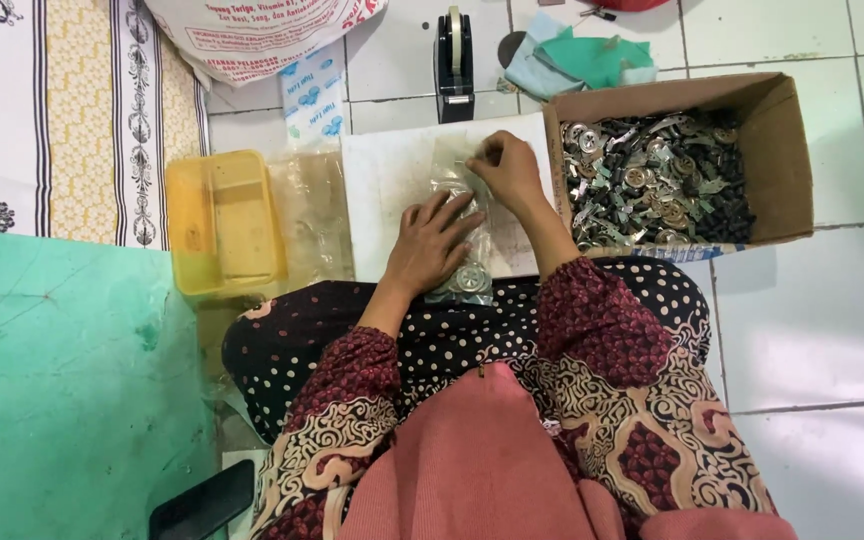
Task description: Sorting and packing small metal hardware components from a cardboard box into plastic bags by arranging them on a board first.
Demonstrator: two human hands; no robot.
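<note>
Pressing a partly filled clear plastic bag (467, 262) flat on the white board (382, 180), the left hand (432, 245) lies open while the right hand (505, 170) pinches its top, the cardboard box (782, 130) beside still heaped with metal parts (657, 175).

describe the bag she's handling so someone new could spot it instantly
Start at the cardboard box of metal parts on the tiled floor; left of it lies a white board. On that board, under the left hand and right hand, is the small clear plastic bag, the only one holding round metal pieces.
</note>
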